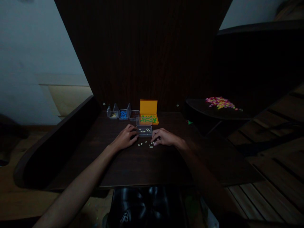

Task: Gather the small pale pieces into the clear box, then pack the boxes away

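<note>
On a dark wooden table (133, 164) a small clear box (144, 130) holds several tiny pale pieces. More pale pieces (145, 144) lie loose on the table just in front of it. My left hand (124, 137) rests beside the box's left edge, fingers curled against it. My right hand (163, 137) lies at the box's right side, fingertips pinched down on the loose pieces. What the fingers hold is too small to make out.
Behind the clear box stands an open yellow box (148, 112) with green pieces. To its left sit small clear containers (123, 114) with blue, dark and pale bits. A heap of pink and yellow pieces (220, 103) lies on a dark surface at right.
</note>
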A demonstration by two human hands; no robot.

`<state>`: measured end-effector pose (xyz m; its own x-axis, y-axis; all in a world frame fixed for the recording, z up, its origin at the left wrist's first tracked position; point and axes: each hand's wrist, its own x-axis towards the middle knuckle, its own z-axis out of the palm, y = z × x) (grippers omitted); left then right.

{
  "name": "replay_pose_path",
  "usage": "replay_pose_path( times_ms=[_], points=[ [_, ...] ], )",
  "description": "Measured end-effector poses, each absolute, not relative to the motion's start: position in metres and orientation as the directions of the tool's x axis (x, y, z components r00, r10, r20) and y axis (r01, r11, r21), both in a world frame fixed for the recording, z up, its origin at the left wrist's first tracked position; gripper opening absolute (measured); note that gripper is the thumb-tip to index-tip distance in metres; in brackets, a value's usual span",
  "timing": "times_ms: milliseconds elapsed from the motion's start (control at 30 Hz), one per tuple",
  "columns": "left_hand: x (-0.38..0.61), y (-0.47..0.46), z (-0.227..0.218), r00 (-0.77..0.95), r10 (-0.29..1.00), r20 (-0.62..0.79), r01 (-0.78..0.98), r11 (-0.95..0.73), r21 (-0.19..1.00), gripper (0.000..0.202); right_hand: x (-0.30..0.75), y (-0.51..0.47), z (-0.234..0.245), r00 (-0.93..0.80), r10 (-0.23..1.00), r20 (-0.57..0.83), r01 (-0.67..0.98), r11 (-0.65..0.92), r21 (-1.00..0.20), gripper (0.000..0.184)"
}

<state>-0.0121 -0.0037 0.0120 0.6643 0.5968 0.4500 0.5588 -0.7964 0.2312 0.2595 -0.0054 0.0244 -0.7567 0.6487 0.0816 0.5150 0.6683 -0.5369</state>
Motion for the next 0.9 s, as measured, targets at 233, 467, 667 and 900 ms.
replay_pose_path(
  times_ms=[233,467,667,900],
  points=[
    [-0.012,-0.003,0.013,0.669,0.594,0.447,0.55,-0.8,0.239,0.023,0.256,-0.007,0.02,-0.759,0.637,0.136,0.468,0.678,-0.568,0.01],
    [-0.011,-0.005,0.014,0.676,0.591,0.44,0.553,-0.801,0.228,0.022,0.256,-0.007,0.019,-0.758,0.641,0.115,0.495,0.682,-0.539,0.013],
    [-0.01,-0.005,0.014,0.685,0.592,0.425,0.547,-0.803,0.236,0.022,0.251,-0.012,0.023,-0.759,0.64,0.118,0.518,0.705,-0.485,0.008],
    [-0.01,-0.005,0.015,0.685,0.592,0.424,0.542,-0.803,0.246,0.023,0.246,-0.016,0.025,-0.743,0.657,0.129,0.538,0.701,-0.468,0.009]
  ],
)
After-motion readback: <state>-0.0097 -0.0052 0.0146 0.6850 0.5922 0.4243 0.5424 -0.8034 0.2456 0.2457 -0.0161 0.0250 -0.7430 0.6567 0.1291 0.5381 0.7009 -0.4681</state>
